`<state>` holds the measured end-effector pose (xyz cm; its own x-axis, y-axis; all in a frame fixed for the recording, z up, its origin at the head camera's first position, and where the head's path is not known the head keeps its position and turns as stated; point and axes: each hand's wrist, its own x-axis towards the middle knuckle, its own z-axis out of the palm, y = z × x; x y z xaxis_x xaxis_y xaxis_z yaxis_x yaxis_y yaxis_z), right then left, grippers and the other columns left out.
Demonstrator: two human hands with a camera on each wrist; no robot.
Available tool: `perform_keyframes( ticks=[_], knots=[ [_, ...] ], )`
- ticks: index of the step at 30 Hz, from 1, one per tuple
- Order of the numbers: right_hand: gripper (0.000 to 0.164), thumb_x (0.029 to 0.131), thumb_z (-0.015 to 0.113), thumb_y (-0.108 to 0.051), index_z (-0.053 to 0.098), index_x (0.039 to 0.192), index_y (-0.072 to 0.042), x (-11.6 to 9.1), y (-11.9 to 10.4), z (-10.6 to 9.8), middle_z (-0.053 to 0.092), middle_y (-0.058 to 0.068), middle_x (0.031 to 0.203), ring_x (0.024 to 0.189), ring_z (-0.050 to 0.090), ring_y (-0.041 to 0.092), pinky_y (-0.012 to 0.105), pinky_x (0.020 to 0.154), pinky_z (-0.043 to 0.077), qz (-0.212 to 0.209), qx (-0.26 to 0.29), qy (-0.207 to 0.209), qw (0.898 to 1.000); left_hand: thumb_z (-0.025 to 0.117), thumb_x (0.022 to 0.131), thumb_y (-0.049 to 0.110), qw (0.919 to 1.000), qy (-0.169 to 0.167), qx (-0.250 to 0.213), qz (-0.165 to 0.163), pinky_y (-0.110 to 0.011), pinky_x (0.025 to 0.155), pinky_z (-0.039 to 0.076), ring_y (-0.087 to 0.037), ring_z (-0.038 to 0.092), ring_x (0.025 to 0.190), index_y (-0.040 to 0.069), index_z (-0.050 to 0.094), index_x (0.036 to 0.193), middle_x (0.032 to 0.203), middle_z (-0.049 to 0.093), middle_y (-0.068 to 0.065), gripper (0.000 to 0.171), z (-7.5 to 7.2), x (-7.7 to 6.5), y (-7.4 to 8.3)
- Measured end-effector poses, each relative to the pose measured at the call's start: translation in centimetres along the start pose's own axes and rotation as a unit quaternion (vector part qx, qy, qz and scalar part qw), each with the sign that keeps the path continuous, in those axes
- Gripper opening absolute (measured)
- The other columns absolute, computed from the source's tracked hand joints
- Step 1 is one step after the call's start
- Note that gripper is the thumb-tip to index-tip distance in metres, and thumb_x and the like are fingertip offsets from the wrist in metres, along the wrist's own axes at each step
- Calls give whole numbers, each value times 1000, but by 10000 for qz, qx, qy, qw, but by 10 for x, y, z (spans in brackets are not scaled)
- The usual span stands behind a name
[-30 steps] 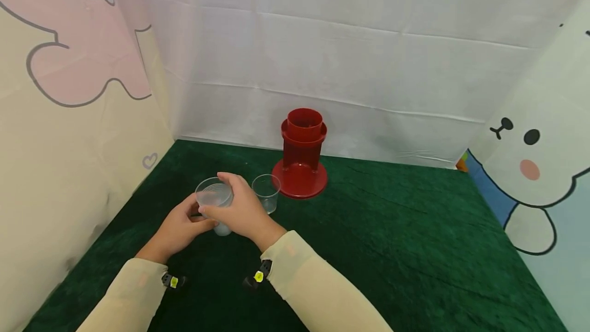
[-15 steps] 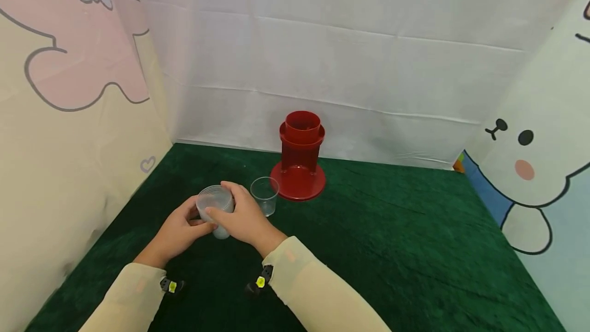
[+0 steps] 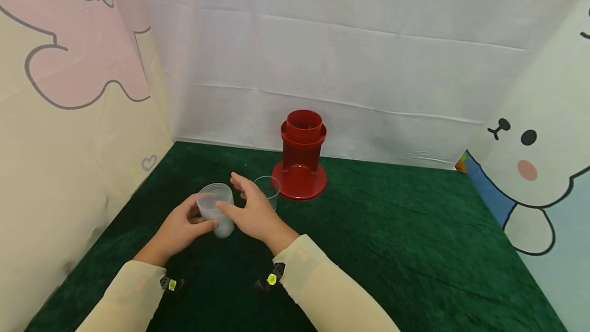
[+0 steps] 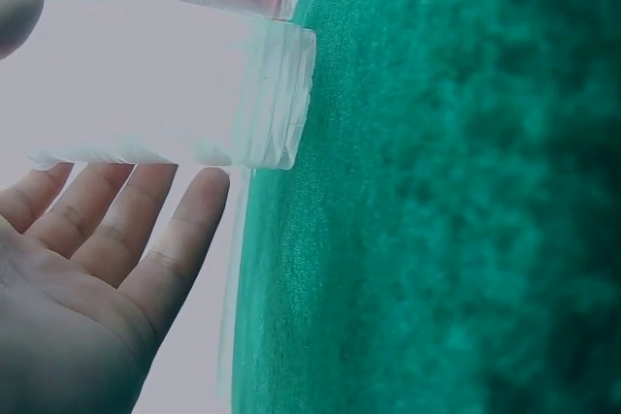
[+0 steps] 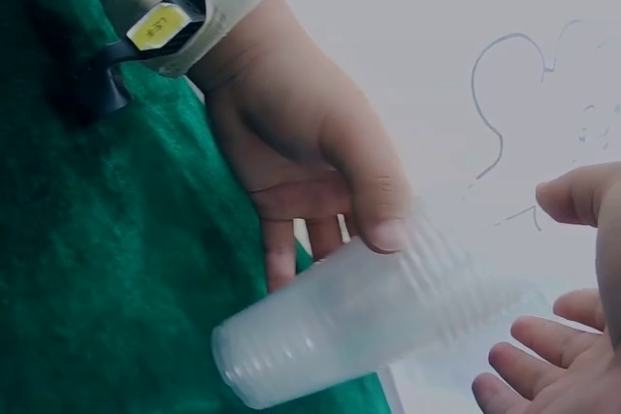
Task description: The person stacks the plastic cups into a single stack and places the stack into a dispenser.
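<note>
A nested stack of translucent plastic cups (image 3: 216, 214) is held slightly tilted above the green cloth. My left hand (image 3: 177, 229) grips it, thumb on one side and fingers on the other. In the left wrist view the left fingers (image 4: 184, 225) lie along the stack's side. My right hand (image 3: 258, 219) is just right of the stack, its fingers spread. The right wrist view shows that right hand (image 5: 572, 336) apart from the stack. Behind the right hand stands one clear plastic cup (image 3: 273, 200), partly hidden by it.
A red cylindrical holder (image 3: 301, 155) on a round base stands at the back, close to the white curtain (image 3: 345, 65). Green cloth (image 3: 392, 250) covers the table. Cartoon-printed curtains (image 3: 83, 152) border both sides.
The topmost cup has sunk deeper into the stack under my right hand. That hand has since let go and shifted right, while my left hand keeps its grip.
</note>
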<state>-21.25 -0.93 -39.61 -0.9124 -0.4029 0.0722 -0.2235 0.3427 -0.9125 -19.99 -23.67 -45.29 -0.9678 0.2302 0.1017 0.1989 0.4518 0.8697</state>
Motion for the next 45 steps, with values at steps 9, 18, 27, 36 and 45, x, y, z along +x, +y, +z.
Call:
perform_keyframes(
  ticks=[9,18,27,36,45],
  knots=[
    [71,100,70,-32,34,160,-19,-2,-3,-29,43,-1,160,143,42,14,39,117,36,-638,-9,-172,9978,75,97,24,9998,60,139,-98,-54,99,53,-37,59,122,7,40,152,138,57,-18,68,0,-1,2],
    [68,99,70,-31,37,158,-24,-14,5,-59,45,-6,158,142,44,13,37,116,37,-689,284,95,9972,75,96,20,9999,-49,-75,-74,-40,97,55,-36,60,120,6,40,152,138,56,-19,67,1,0,7],
    [69,96,74,-26,40,156,-23,-36,27,-88,47,-3,156,142,46,18,48,114,40,-755,625,668,9929,76,95,19,9997,-154,-169,-116,-52,96,55,-38,62,118,8,40,151,137,55,-19,68,2,0,2],
    [75,92,79,-30,40,155,-25,-37,50,-99,45,1,158,143,43,17,44,116,38,-370,723,951,9921,76,95,19,9995,-197,-201,-171,-53,96,55,-39,61,119,7,39,151,138,54,-20,68,1,-1,2],
    [83,89,83,-30,37,158,-22,-21,74,-90,45,4,158,146,41,22,51,118,33,11,979,740,9924,76,95,19,9995,-178,-190,-196,-53,96,54,-38,61,119,8,40,151,138,55,-20,67,0,-1,1]
  ],
)
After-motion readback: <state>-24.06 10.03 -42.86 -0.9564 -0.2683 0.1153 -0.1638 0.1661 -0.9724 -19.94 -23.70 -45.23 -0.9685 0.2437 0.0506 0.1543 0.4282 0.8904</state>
